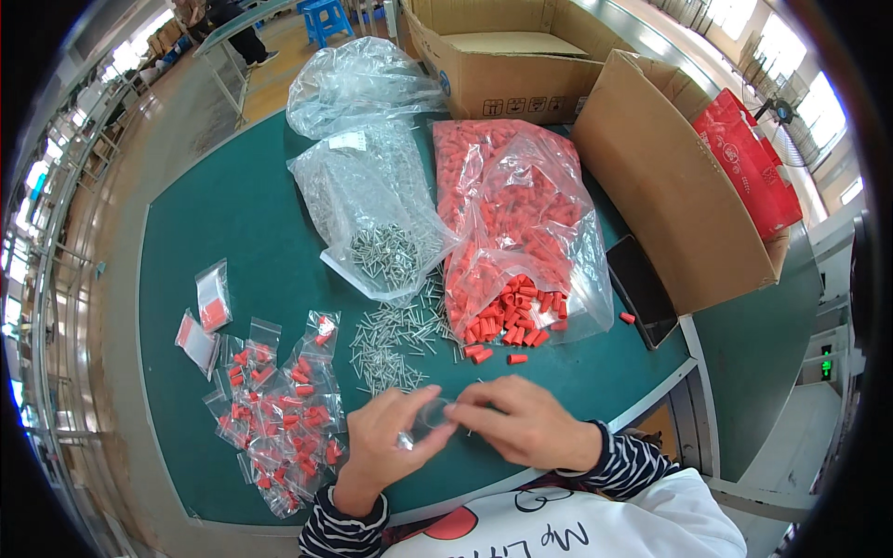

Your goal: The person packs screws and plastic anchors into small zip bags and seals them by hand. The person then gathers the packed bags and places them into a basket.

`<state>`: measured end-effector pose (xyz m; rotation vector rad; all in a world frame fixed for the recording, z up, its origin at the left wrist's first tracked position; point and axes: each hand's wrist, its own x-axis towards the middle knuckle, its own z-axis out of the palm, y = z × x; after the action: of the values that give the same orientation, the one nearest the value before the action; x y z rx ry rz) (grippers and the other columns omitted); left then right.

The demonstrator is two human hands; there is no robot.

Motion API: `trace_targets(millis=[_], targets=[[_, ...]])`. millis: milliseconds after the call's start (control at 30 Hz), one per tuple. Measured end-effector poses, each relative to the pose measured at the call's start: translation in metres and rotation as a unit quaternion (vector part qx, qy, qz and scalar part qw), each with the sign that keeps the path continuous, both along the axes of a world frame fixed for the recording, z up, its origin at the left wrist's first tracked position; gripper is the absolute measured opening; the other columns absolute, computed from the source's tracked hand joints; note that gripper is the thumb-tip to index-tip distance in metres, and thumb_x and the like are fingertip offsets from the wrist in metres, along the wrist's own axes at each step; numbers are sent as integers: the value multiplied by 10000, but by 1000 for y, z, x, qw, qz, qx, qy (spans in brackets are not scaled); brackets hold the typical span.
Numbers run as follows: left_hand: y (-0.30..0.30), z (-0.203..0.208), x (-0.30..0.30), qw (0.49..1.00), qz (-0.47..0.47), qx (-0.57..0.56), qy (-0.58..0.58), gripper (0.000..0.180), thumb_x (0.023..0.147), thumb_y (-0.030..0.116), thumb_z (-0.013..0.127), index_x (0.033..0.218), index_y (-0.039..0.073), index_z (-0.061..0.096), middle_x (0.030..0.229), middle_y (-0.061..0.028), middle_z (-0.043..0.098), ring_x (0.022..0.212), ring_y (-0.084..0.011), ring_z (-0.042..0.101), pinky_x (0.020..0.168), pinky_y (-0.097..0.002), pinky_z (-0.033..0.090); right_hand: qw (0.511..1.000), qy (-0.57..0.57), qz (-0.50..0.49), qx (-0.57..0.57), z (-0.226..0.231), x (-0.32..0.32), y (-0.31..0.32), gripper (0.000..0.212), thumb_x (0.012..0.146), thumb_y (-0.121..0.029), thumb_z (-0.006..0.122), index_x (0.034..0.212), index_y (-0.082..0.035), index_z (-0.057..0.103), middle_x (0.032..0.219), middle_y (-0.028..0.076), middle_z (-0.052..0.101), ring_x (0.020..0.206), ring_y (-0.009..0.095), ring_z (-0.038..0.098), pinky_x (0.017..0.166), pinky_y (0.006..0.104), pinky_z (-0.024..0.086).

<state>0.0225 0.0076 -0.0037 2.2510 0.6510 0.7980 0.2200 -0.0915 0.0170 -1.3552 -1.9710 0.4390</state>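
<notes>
Both hands pinched one small clear bag [433,412] between them: left hand [386,437] gripped its lower edge, right hand [521,420] its top. Left of the left hand, a heap of filled bags [279,418] lay done. Just beyond the fingers, loose screws [395,339] and orange caps [507,312] remained plentiful.

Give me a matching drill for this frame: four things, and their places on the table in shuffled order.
Things:
1. small clear bag
2. filled small bags
3. loose metal pins
4. big bag of orange caps

Places:
A. piled left of the left hand
B. scattered at table centre
C. beside the cardboard box
D. between both hands

Pairs: 1-D, 2-A, 3-B, 4-C
</notes>
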Motion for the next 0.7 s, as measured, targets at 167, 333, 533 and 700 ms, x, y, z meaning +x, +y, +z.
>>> trace_targets(millis=[167,333,533,700], targets=[[8,8,-6,994,95,-31,-41,501,651,98,827,1123,39,671,683,-10,466,590,-117,429,540,-248,342,985,8,-171,15,-2,35,-4,279,751,11,712,1019,-53,668,983,97,637,894,300,638,714,397,524],[9,7,-9,992,105,-14,-63,478,672,91,845,1115,51,671,682,-15,482,569,-115,435,502,-251,345,987,-70,-137,41,-12,30,10,189,768,-23,713,951,-37,666,944,98,629,868,279,628,720,386,507],[3,7,-6,992,103,-34,-58,467,670,100,831,1107,42,676,703,-7,476,604,-115,429,555,-249,353,980,-152,-131,10,-27,20,29,164,760,-75,739,917,-50,696,847,66,616,789,256,616,661,361,498],[7,9,-7,994,95,-3,-60,451,689,101,847,1103,53,674,675,-35,504,547,-130,463,487,-266,374,975,-139,-174,6,-24,14,36,139,775,-82,740,904,-52,696,821,66,608,760,252,609,628,372,488]])
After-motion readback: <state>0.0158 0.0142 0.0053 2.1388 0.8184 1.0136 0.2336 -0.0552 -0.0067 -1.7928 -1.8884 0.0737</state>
